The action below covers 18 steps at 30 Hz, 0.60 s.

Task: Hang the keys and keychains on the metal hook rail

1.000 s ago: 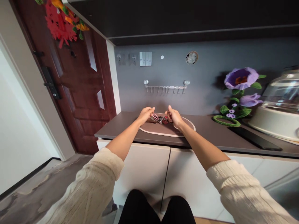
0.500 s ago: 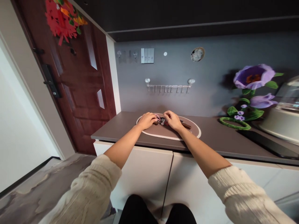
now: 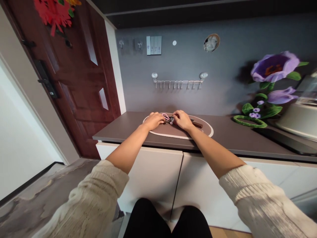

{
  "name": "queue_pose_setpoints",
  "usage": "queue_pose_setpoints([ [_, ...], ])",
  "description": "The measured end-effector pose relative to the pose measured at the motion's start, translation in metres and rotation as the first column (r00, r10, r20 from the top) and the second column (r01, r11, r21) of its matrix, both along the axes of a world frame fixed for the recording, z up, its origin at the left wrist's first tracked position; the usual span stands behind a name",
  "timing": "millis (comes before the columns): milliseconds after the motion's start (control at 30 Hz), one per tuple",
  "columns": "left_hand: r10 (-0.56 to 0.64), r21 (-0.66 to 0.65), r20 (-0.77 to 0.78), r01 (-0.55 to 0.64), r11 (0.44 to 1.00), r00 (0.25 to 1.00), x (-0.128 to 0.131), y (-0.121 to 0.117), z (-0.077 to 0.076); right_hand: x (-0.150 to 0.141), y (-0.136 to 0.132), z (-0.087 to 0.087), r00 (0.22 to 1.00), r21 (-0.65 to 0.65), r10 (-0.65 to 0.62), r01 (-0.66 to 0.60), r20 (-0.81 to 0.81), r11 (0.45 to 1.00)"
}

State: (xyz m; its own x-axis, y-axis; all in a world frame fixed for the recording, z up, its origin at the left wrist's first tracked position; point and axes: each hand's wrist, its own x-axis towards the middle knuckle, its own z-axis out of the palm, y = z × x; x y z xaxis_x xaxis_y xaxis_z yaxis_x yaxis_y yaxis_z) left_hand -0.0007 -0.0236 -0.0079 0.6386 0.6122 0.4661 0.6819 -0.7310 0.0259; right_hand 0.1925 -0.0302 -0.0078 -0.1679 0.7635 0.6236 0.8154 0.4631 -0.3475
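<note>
A small cluster of metal pieces (image 3: 171,121), which looks like a bunch of keys, lies on the oval brown mat (image 3: 170,133). A pink loop (image 3: 165,115) sticks up at its left side. My left hand (image 3: 154,121) rests at the left end of the cluster, fingers curled down against it. At the right end, my right hand (image 3: 182,119) has thumb and fingertips pinched together; what is between them is too small to make out. Past that hand, a brown bar-shaped piece (image 3: 197,124) lies on the mat, its inner end hidden.
On the grey wall hangs a clear hook rail (image 3: 179,81). To the right stand a purple fabric flower (image 3: 274,67), a black phone-like slab (image 3: 284,141) and a cream-based appliance (image 3: 298,119). A dark cabinet (image 3: 188,13) overhangs the counter (image 3: 119,130). A red-brown door (image 3: 84,82) is at left.
Both hands came down from above the cluster and now rest on it. The brown bar has come into sight right of my right hand. The view has tilted down slightly.
</note>
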Motion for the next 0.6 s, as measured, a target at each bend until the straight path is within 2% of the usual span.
queue_pose_setpoints([
  [333,0.12,0.107,-0.011,-0.119,0.987,0.993,0.0044,-0.0013,0.0036,-0.0033,0.0017,0.0007,1.0,0.008,0.016,-0.016,0.027,1.0],
  [600,0.178,0.208,0.096,-0.195,0.958,0.979,0.0061,0.0027,0.0047,-0.0044,0.0041,-0.0002,0.999,0.043,0.031,-0.032,0.028,0.999],
])
